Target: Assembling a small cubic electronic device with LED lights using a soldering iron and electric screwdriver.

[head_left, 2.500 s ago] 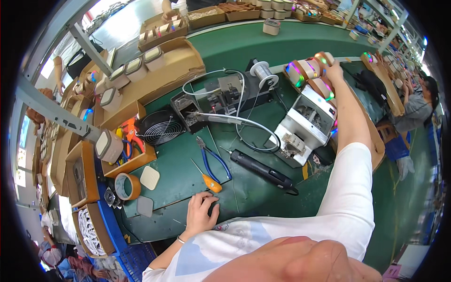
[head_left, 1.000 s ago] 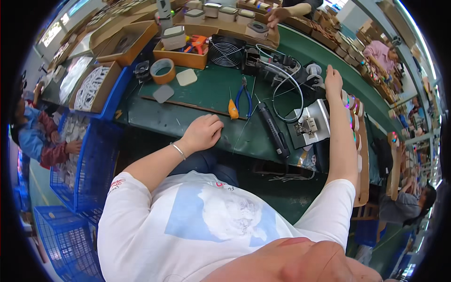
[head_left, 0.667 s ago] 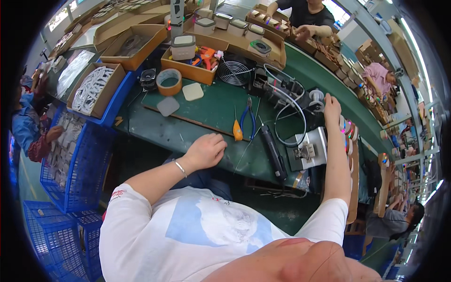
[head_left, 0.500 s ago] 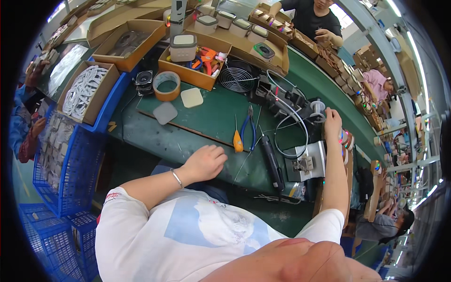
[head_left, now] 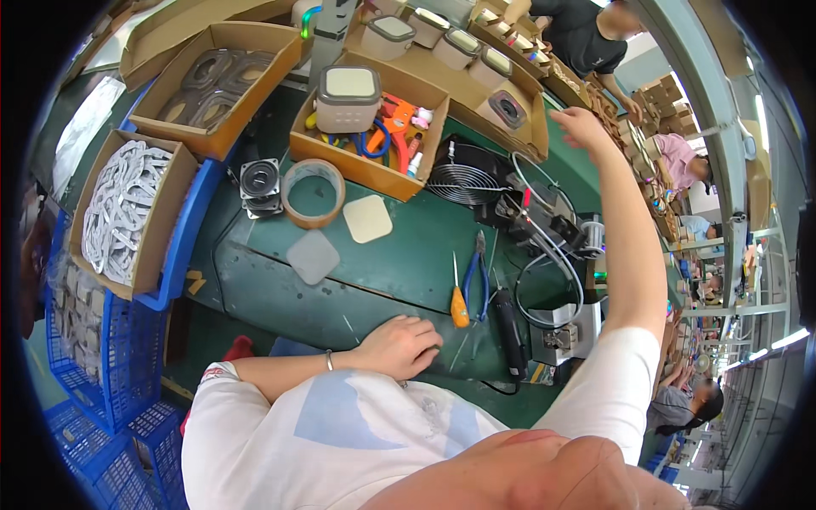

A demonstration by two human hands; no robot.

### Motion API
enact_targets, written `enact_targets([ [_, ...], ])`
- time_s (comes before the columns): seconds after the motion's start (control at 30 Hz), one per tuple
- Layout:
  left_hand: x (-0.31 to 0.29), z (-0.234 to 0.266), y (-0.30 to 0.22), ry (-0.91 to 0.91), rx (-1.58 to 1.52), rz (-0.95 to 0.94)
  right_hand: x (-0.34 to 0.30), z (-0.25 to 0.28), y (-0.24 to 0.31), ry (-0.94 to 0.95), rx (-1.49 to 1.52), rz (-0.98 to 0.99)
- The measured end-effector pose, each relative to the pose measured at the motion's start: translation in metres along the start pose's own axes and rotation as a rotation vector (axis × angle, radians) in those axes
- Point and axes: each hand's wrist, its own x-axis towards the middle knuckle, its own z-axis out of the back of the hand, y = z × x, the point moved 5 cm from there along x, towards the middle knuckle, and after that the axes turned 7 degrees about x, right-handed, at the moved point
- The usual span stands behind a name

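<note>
The right hand (head_left: 580, 127) is a bit spread, with nothing showing in it, just beside the cardboard tray (head_left: 534, 140). The gray speaker box (head_left: 506, 110) sits in that tray, near the fingers. A good reach is slow and high, clear of the wire spool (head_left: 592, 236). The left hand (head_left: 399, 347) rests on the table (head_left: 255, 280); I can't tell how curled.

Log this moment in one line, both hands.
Left hand: at near edge of green bench | Right hand: outstretched, nothing visibly held | Nearby: cardboard tray containing speaker unit
</note>
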Motion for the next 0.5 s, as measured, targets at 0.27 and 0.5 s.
enact_targets([
  [0.27,-0.017,-0.002,0.01,-0.041,-0.218,-0.111,0.084,-0.102,0.063,-0.15,-0.278,-0.332],
  [0.5,-0.019,-0.005,0.006,0.015,-0.162,-0.141,0.085,-0.088,0.011,-0.078,0.762,-0.328],
])
